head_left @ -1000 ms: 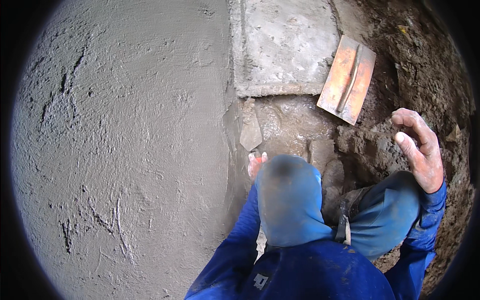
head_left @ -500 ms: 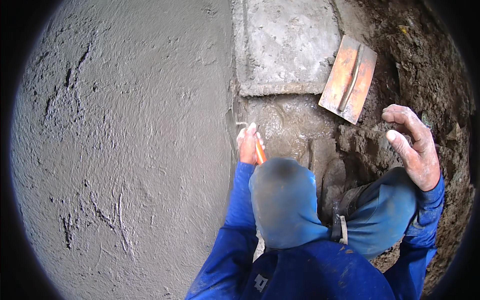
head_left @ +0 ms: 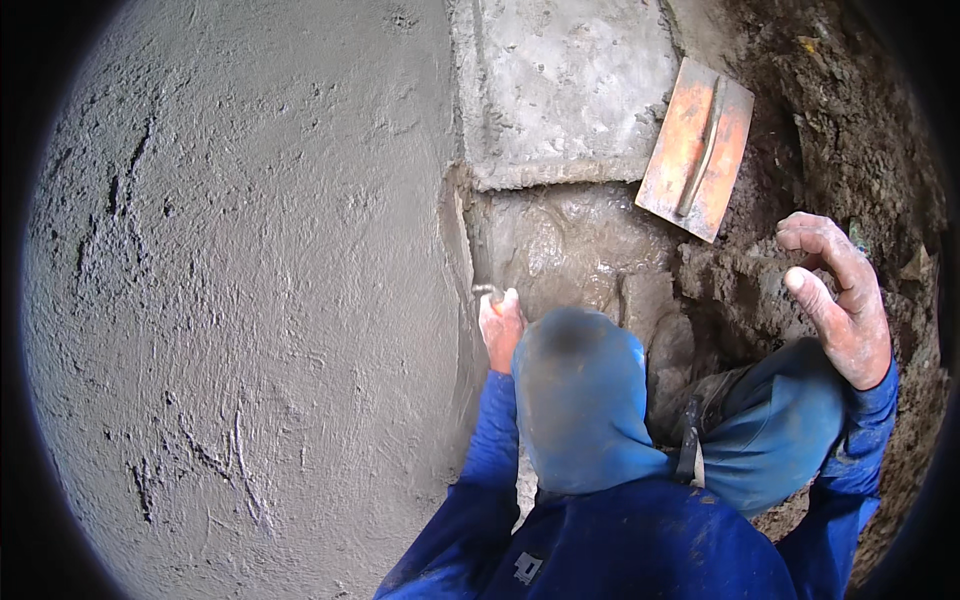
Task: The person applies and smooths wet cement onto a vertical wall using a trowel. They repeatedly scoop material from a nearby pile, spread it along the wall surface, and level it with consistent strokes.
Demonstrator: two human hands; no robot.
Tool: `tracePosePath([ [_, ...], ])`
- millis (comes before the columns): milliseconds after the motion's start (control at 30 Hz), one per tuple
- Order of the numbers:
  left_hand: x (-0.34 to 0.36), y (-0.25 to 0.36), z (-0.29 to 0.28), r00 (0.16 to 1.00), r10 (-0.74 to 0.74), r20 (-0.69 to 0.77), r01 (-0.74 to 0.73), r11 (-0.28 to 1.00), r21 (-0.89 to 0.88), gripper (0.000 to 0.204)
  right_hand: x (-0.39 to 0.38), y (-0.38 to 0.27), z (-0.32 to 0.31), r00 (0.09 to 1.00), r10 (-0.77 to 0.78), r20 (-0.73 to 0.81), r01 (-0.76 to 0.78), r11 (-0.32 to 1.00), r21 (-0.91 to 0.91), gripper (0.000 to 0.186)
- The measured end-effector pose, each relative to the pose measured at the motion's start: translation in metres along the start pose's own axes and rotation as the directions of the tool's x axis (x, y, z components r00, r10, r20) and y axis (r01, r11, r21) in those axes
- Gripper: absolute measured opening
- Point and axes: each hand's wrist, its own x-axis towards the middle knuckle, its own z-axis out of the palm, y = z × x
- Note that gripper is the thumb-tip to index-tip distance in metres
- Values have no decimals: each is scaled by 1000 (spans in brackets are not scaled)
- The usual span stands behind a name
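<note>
My left hand (head_left: 502,328) is closed round the handle of a trowel at the right edge of a wide bed of wet grey cement (head_left: 300,250). The trowel's bent metal shank (head_left: 484,289) shows just past my fingers; the hand hides the handle, and the blade is hard to make out against the cement. Off to the right, my right hand (head_left: 845,300) hangs over my bent knee with fingers curved and thumb apart, holding nothing. Beyond it lies a rectangular float (head_left: 673,155) with a worn orange face and a long handle on top.
A pale concrete slab (head_left: 570,90) with a raised lip lies at the far middle. Wet, muddy ground (head_left: 560,240) dips just in front of it. Rough dark soil (head_left: 860,120) rises along the right side. My knees (head_left: 580,400) stand close beside my left arm.
My left hand has drawn back toward me along the cement's edge with the trowel, and its orange handle is now hidden. My right hand stays raised in nearly the same place.
</note>
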Motion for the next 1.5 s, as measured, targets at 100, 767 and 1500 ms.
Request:
tracePosePath([
  [100,18,22,9,993,-106,60,116,968,-224,23,1,0,0,1000,6,-17,-6,1000,4,26],
  [767,22,10,23,902,-392,181,420,895,-152,24,-5,-4,-6,999,-44,-24,43,999,-24,26],
  [1500,-70,-86,22,961,-13,277,-68,957,283,27,-1,5,2,999,-45,2,45,998,-33,25],
])
